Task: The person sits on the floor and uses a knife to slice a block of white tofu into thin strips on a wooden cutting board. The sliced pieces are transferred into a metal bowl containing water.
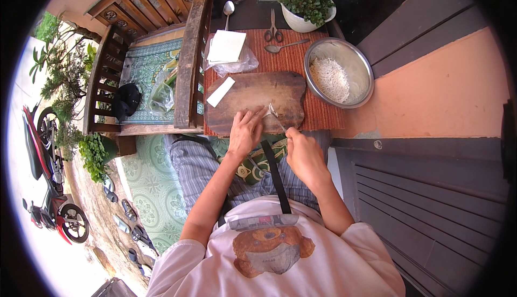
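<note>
On a worn wooden cutting board point(242, 92), the fingers of my left hand point(247, 130) press down on a small white strip, mostly hidden under them. My right hand point(304, 154) is closed around the handle of a knife point(278, 119). Its blade points away from me to the left, close to my left fingertips. Thin white shreds point(272, 108) lie by the blade. A wider white strip point(221, 92) rests at the board's left side. Behind the board, a stack of white square sheets point(227, 46) sits on a clear plastic bag point(245, 61).
A steel bowl point(367, 81) with white shreds point(330, 79) stands right of the board on an orange woven mat point(258, 60). Scissors point(273, 32), a spoon point(285, 46), another spoon point(229, 14) and a potted plant point(307, 9) are behind. A wooden bench point(186, 65) borders the left.
</note>
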The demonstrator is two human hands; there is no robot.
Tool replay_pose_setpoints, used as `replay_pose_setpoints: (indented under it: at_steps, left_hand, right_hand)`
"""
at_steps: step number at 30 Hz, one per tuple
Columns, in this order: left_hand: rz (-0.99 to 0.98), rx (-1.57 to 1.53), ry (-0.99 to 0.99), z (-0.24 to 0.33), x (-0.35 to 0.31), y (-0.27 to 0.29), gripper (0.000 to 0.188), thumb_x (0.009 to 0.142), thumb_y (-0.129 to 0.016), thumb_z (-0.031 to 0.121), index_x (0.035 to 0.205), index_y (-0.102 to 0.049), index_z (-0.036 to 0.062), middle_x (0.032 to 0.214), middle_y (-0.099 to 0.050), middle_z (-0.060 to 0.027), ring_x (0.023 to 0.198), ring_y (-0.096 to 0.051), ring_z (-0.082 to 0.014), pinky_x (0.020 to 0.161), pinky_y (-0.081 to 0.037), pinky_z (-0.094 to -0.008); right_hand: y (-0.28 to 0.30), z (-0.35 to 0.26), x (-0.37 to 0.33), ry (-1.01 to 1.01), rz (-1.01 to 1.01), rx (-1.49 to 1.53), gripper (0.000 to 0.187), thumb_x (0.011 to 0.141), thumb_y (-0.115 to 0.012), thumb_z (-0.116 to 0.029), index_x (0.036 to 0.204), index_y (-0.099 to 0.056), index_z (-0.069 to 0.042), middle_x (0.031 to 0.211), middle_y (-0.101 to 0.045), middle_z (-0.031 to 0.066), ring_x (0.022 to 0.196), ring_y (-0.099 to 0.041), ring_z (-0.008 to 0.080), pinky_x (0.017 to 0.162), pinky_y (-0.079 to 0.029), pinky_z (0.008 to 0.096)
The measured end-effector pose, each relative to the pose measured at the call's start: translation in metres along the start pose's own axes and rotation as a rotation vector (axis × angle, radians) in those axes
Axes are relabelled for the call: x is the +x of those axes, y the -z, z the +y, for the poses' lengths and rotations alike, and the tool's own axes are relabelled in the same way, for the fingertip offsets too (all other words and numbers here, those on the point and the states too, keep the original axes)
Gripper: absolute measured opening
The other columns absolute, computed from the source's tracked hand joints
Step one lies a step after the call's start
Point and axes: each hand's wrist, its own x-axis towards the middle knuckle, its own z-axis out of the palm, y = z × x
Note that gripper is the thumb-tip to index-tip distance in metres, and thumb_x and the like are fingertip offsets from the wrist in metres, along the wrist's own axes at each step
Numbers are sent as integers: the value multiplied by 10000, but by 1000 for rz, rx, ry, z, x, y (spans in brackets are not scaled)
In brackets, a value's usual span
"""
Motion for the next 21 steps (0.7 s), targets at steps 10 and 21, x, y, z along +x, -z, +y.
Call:
replay_pose_setpoints:
  at_steps: [10,21]
  left_hand:
    - [8,-45,16,-5,-2,-2,473,911,-670,-12,1364,-730,110,1377,-700,-50,1137,-609,-324,1049,-516,-419]
    - [0,-18,6,-5,-2,-2,460,920,-671,5,1366,-727,104,1382,-696,-55,1138,-607,-335,1048,-516,-424]
  right_hand:
    - [-7,16,-5,25,46,73,175,1042,-607,-96,1192,-662,-24,944,-726,291,921,-696,514,773,-537,572]
    - [-24,23,4,125,144,95,183,1053,-607,-104,1214,-655,-32,987,-727,290,955,-701,494,780,-548,540]
